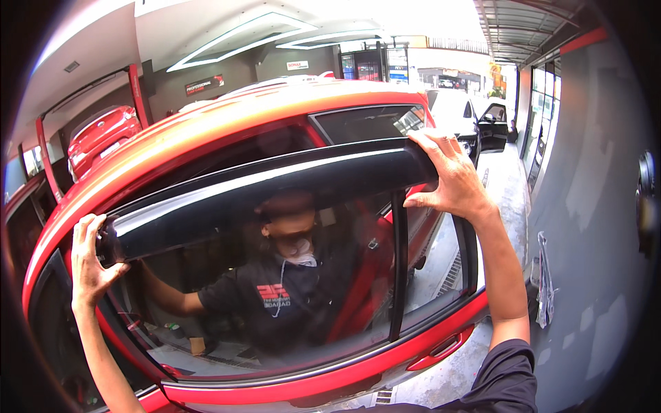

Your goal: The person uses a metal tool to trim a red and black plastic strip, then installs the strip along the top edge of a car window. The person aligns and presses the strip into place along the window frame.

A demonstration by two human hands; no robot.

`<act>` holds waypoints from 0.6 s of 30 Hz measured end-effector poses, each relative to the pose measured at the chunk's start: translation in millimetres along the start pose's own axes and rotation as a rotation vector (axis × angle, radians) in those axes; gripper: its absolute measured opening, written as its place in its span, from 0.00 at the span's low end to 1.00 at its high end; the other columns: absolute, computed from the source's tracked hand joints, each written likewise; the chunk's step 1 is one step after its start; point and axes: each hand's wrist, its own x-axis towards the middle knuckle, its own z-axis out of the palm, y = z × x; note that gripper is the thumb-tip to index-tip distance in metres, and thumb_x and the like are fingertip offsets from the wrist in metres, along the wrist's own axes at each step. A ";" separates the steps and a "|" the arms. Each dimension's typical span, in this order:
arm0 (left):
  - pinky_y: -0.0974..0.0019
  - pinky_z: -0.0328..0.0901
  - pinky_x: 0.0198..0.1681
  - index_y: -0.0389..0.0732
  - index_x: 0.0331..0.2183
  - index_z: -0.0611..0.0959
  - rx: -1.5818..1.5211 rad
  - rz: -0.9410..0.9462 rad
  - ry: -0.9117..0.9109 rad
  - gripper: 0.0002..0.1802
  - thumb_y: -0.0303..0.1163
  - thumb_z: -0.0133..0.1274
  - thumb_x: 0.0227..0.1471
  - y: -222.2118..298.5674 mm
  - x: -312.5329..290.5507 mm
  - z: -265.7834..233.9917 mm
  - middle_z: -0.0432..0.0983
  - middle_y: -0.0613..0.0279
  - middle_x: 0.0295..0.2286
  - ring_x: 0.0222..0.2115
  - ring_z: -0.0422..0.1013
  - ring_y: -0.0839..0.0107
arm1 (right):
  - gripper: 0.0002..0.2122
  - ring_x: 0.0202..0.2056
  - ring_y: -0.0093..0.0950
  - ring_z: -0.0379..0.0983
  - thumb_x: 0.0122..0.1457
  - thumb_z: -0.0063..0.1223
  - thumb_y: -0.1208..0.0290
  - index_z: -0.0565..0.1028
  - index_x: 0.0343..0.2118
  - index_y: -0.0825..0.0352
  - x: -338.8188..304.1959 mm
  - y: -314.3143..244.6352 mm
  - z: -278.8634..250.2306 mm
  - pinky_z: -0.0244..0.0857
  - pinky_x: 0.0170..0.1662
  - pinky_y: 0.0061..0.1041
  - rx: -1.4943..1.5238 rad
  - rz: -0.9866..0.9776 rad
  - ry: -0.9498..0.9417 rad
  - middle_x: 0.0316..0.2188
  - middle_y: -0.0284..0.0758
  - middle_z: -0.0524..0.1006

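A long, dark, glossy window visor (275, 184) lies along the top of a red car door's side window (323, 296), tilting up toward the right. My left hand (89, 265) grips its left end, thumb below and fingers above. At the other end, my right hand (454, 175) pinches the visor between the thumb underneath and the fingers over its upper edge. Whether the visor touches the door frame all along cannot be made out. The red door (303, 394) appears to stand open, since floor shows through the rear part of its glass.
Behind the door is the red car's roof (241, 113). A grey wall (592, 206) runs close on my right, with a plastic bag (545, 289) hanging there. Farther back are a white car (451, 113) with an open door and a raised red car (103, 138).
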 end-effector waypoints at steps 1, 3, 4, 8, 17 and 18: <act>0.51 0.67 0.55 0.39 0.55 0.74 0.002 0.002 -0.010 0.51 0.45 0.70 0.26 -1.4 -1.1 -1.5 0.68 0.49 0.51 0.52 0.68 0.49 | 0.48 0.59 0.43 0.65 0.42 0.68 0.36 0.66 0.63 0.61 0.2 -2.1 3.6 0.57 0.64 0.49 -0.018 -0.012 0.046 0.55 0.38 0.68; 0.50 0.66 0.55 0.39 0.55 0.74 0.017 -0.002 -0.003 0.50 0.43 0.68 0.25 -3.2 -1.3 -1.5 0.68 0.49 0.51 0.53 0.68 0.49 | 0.47 0.58 0.42 0.65 0.42 0.67 0.36 0.67 0.62 0.61 1.4 -2.1 8.4 0.58 0.64 0.49 -0.035 -0.009 0.070 0.55 0.38 0.69; 0.50 0.66 0.56 0.39 0.55 0.74 0.020 -0.003 0.000 0.50 0.42 0.68 0.24 -3.8 -0.9 0.8 0.68 0.49 0.51 0.53 0.67 0.49 | 0.46 0.58 0.42 0.66 0.43 0.66 0.36 0.68 0.62 0.61 1.4 -1.5 8.5 0.58 0.63 0.49 -0.048 -0.007 0.079 0.54 0.37 0.70; 0.49 0.64 0.58 0.40 0.55 0.75 -0.025 -0.054 0.001 0.50 0.42 0.66 0.24 -4.5 -2.6 4.1 0.68 0.48 0.51 0.54 0.66 0.48 | 0.44 0.54 0.41 0.67 0.43 0.65 0.35 0.70 0.60 0.62 4.6 0.5 13.1 0.60 0.62 0.49 -0.073 -0.047 0.140 0.51 0.37 0.71; 0.48 0.60 0.60 0.39 0.58 0.74 0.029 0.009 0.026 0.51 0.47 0.64 0.27 -13.5 -4.4 11.9 0.66 0.47 0.53 0.56 0.64 0.47 | 0.46 0.52 0.44 0.68 0.42 0.64 0.31 0.73 0.58 0.63 9.5 4.0 15.9 0.66 0.56 0.45 -0.081 -0.037 0.147 0.50 0.42 0.71; 0.48 0.59 0.60 0.39 0.58 0.74 0.050 0.029 0.025 0.52 0.50 0.65 0.29 -8.2 -2.1 12.1 0.66 0.47 0.53 0.56 0.64 0.47 | 0.46 0.52 0.44 0.68 0.41 0.65 0.32 0.74 0.58 0.63 10.5 4.1 15.3 0.66 0.56 0.45 -0.072 -0.032 0.144 0.50 0.43 0.71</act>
